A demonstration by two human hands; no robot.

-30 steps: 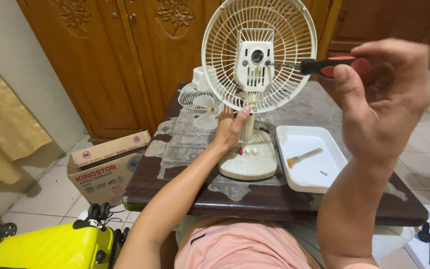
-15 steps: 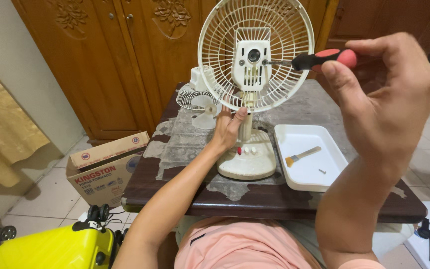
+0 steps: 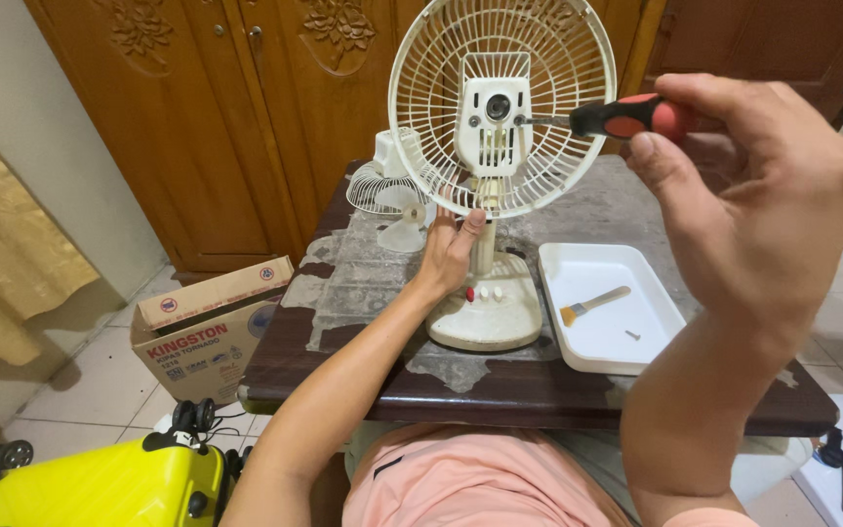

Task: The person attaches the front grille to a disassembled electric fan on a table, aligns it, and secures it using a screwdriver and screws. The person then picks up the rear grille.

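Gripping a red-and-black-handled screwdriver (image 3: 615, 117), the right hand (image 3: 748, 195) is closed, its tip set against the cream plastic motor housing (image 3: 493, 112) of the cream desk fan (image 3: 500, 107). The fan's neck is clasped by the left hand (image 3: 451, 249). The fan stands on a worn dark wooden table (image 3: 363, 283), beside a white rectangular tray (image 3: 609, 304) holding a wooden brush (image 3: 592, 304).

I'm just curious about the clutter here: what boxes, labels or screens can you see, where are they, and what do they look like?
Cardboard box: on the tiled floor left of the table, brown, rectangular, top flap partly lifted.
Printing on the box: red lettering and small coloured pictures on the front, small round emblems on the flap.
Screens or signs: none in view.
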